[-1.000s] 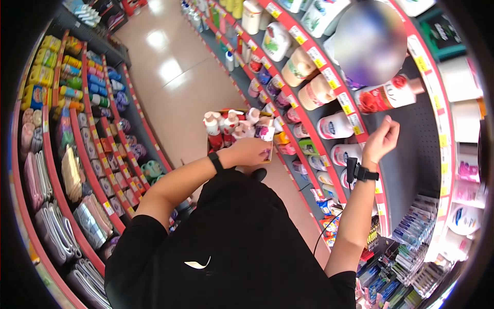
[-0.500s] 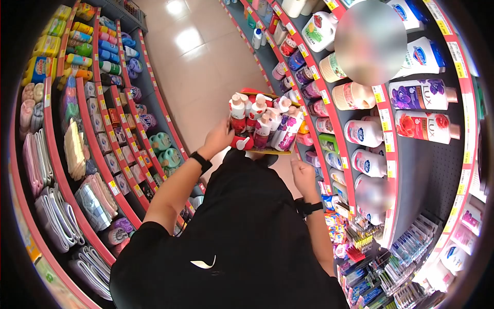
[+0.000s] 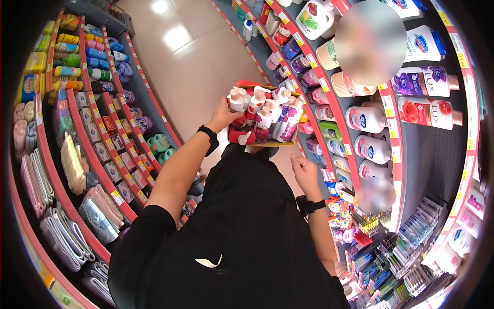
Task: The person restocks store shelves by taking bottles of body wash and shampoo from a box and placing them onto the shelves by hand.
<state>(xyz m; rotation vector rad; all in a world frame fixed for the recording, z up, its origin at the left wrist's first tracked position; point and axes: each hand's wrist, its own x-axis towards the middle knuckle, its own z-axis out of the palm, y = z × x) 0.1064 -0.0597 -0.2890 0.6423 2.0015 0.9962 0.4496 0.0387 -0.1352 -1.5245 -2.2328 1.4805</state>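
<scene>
A cardboard box (image 3: pixel 272 144) full of red, white and purple pump bottles stands in front of my body. At its left side my left hand (image 3: pixel 225 114) has its fingers curled against a white-capped bottle (image 3: pixel 237 100); whether it grips the bottle or the box edge is hard to tell. A red bottle (image 3: pixel 241 137) lies at the box's near left corner. To the right of the box, my right hand (image 3: pixel 304 172) is held closed near the shelf, touching nothing visible. A red LUX bottle (image 3: pixel 425 113) and a purple LUX bottle (image 3: pixel 419 82) lie on the right shelf.
Shelves with red price rails (image 3: pixel 393 134) and white bottles (image 3: pixel 366 119) rise on the right. Packaged small goods (image 3: pixel 411 232) hang lower right. Left shelves hold folded towels (image 3: pixel 62 237) and bottles. A tiled floor (image 3: pixel 190 67) runs between them.
Both hands have come to the box's sides; the right one came down from the right shelf. Since the middle frame, my left hand has moved up to the white-capped bottle. Two LUX bottles now show on the shelf.
</scene>
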